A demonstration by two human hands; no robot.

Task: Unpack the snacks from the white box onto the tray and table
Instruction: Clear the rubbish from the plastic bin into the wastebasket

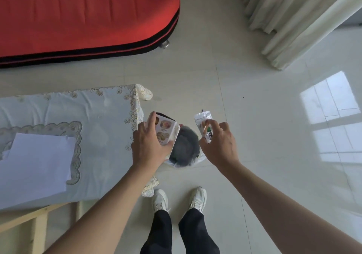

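Note:
My left hand grips the white box, which has food pictures on its side and is held tilted over a bin beside the table's right edge. My right hand pinches a white snack packet with dark and green print, held upright above the floor just right of the bin. The table wears a pale blue cloth with gold floral trim. No tray is in view.
A grey bin lined with a clear bag stands on the floor under the box. White paper sheets lie on the table's left. A red sofa is behind, curtains at right, my white shoes below.

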